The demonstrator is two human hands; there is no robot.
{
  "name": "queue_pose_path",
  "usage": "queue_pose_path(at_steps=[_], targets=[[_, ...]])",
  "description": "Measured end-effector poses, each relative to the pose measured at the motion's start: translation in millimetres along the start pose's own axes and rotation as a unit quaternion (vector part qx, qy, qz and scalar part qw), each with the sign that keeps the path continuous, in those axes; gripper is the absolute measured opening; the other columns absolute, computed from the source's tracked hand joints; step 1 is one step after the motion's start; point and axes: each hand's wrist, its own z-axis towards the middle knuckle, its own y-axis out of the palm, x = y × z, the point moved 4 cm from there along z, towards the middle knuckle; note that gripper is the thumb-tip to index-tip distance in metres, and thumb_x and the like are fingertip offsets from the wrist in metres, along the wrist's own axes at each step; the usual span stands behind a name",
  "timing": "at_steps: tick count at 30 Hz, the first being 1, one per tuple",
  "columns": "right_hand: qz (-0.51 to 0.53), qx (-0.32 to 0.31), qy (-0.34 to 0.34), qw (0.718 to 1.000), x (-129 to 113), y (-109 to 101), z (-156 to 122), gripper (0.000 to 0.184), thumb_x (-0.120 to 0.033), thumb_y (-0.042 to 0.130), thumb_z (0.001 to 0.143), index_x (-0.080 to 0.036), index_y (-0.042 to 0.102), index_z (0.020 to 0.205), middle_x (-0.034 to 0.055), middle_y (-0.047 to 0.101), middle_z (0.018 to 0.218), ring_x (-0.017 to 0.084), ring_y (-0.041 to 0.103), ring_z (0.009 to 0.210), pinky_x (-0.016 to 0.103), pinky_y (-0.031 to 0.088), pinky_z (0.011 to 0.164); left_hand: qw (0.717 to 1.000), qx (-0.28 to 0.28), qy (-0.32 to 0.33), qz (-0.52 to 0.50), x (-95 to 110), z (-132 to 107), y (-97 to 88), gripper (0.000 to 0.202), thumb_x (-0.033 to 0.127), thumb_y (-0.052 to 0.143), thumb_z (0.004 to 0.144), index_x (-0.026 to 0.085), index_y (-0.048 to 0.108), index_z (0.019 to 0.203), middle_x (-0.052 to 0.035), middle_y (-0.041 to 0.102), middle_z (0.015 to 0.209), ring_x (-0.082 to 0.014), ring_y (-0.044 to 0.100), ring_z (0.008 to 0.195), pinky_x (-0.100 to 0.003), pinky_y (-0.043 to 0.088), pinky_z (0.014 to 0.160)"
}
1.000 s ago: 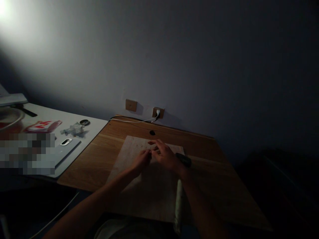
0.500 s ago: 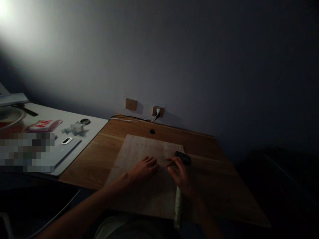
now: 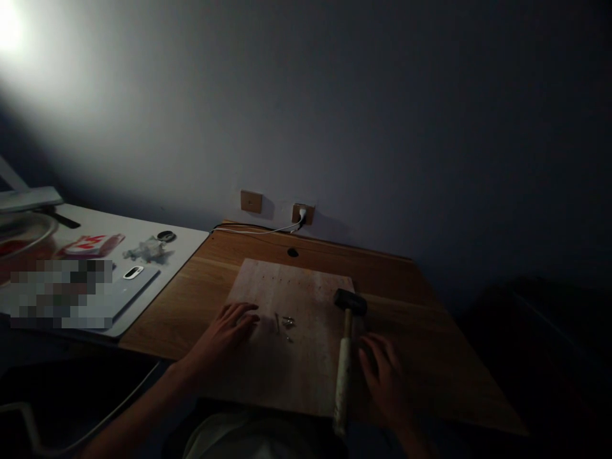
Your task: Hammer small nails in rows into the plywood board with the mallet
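A pale wooden board [image 3: 306,370] lies on the brown desk. Near its middle is a small loose group of screws or nails [image 3: 287,321], too small to tell which. My left hand [image 3: 234,324] rests at the board's left side, fingers stretched out and holding nothing. A hammer [image 3: 342,376] with a black head and a light, worn handle lies along the board's right edge. Just right of its handle is my right hand [image 3: 381,363], fingers loosely extended with nothing in them. A row of small marks or nails [image 3: 280,279] runs along the board's far edge.
On the white table [image 3: 191,237] at left are a flat scale [image 3: 136,287], a crumpled clear plastic bag [image 3: 148,250], a red and white packet [image 3: 90,245] and a bowl [image 3: 33,229]. White and black cables reach a wall socket [image 3: 303,214] behind the brown desk [image 3: 162,312].
My hands have moved apart, the left to the left and the right down and to the right past the hammer. The small metal pieces between them have come into view.
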Motion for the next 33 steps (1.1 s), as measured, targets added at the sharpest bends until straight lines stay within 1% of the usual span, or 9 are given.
queue_pose_path(at_steps=[3, 6, 11, 16, 20, 23, 26, 29, 33], targets=[[-0.003, -0.004, -0.005, 1.000, 14, 6, -5, 0.032, -0.040, 0.046, 0.097, -0.025, 0.069, 0.114, 0.0115, 0.064, 0.125, 0.028, 0.066, 0.113, 0.048, 0.054, 0.100, 0.997, 0.017, -0.074, 0.017, -24, -25, -5.6, 0.030, 0.025, 0.044, 0.100, 0.028, 0.064, 0.121, -0.0089, 0.062, 0.133, -0.0270, 0.058, 0.119, -0.045, 0.047, 0.102], [0.006, -0.005, -0.009, 1.000, 18, 12, -8, 0.032, -0.037, 0.045, 0.097, -0.024, 0.068, 0.116, 0.0117, 0.066, 0.125, 0.028, 0.067, 0.113, 0.046, 0.055, 0.098, 0.992, 0.032, -0.120, 0.021, -31, -40, -8.6, 0.030, 0.030, 0.047, 0.097, 0.027, 0.065, 0.122, -0.0102, 0.064, 0.129, -0.0280, 0.061, 0.114, -0.045, 0.051, 0.100], [0.001, 0.024, -0.013, 1.000, 14, 17, -12, 0.033, -0.033, 0.045, 0.094, -0.023, 0.068, 0.116, 0.0125, 0.068, 0.126, 0.028, 0.067, 0.114, 0.047, 0.055, 0.098, 0.984, 0.059, -0.170, 0.005, -32, -39, -11.3, 0.032, 0.035, 0.044, 0.098, 0.023, 0.065, 0.119, -0.0114, 0.062, 0.131, -0.0266, 0.064, 0.111, -0.041, 0.055, 0.095], [-0.003, 0.010, -0.016, 1.000, 4, 21, -16, 0.034, -0.030, 0.048, 0.094, -0.021, 0.066, 0.121, 0.0123, 0.068, 0.126, 0.028, 0.066, 0.116, 0.046, 0.055, 0.099, 0.978, 0.050, -0.201, 0.006, -37, -34, -11.6, 0.036, 0.039, 0.040, 0.098, 0.020, 0.066, 0.115, -0.0117, 0.064, 0.127, -0.0252, 0.068, 0.104, -0.040, 0.056, 0.095], [0.017, -0.016, -0.041, 0.999, -20, 30, -14, 0.033, -0.031, 0.049, 0.095, -0.021, 0.065, 0.122, 0.0127, 0.067, 0.127, 0.027, 0.066, 0.116, 0.044, 0.056, 0.099, 0.972, 0.048, -0.226, 0.043, -45, -37, -19.8, 0.036, 0.040, 0.042, 0.097, 0.022, 0.064, 0.118, -0.0110, 0.062, 0.131, -0.0252, 0.069, 0.105, -0.041, 0.056, 0.096], [0.037, -0.046, -0.057, 0.997, -45, 41, -8, 0.032, -0.032, 0.050, 0.096, -0.021, 0.066, 0.122, 0.0127, 0.063, 0.132, 0.027, 0.065, 0.119, 0.042, 0.055, 0.101, 0.961, 0.039, -0.263, 0.070, -59, -44, -31.1, 0.039, 0.042, 0.039, 0.097, 0.021, 0.064, 0.119, -0.0123, 0.059, 0.134, -0.0263, 0.069, 0.105, -0.042, 0.056, 0.095], [0.058, -0.093, -0.071, 0.991, -75, 54, -1, 0.032, -0.031, 0.050, 0.097, -0.021, 0.066, 0.123, 0.0124, 0.060, 0.137, 0.026, 0.062, 0.124, 0.041, 0.054, 0.104, 0.948, 0.047, -0.299, 0.096, -77, -56, -46.0, 0.044, 0.047, 0.038, 0.098, 0.019, 0.065, 0.119, -0.0135, 0.056, 0.137, -0.0267, 0.069, 0.105, -0.042, 0.056, 0.095], [0.086, -0.144, -0.092, 0.981, -105, 66, 6, 0.031, -0.028, 0.051, 0.097, -0.022, 0.066, 0.124, 0.0115, 0.057, 0.140, 0.025, 0.061, 0.127, 0.039, 0.051, 0.108, 0.941, 0.055, -0.311, 0.122, -95, -69, -60.1, 0.048, 0.049, 0.039, 0.097, 0.017, 0.064, 0.122, -0.0155, 0.053, 0.140, -0.0267, 0.069, 0.106, -0.041, 0.055, 0.096], [0.108, -0.205, -0.109, 0.966, -131, 79, 11, 0.034, -0.027, 0.053, 0.096, -0.022, 0.064, 0.128, 0.0107, 0.053, 0.146, 0.025, 0.055, 0.134, 0.039, 0.046, 0.114, 0.930, 0.052, -0.328, 0.156, -112, -83, -74.2, 0.050, 0.048, 0.038, 0.095, 0.014, 0.062, 0.123, -0.0188, 0.054, 0.138, -0.0285, 0.069, 0.100, -0.043, 0.057, 0.091]])
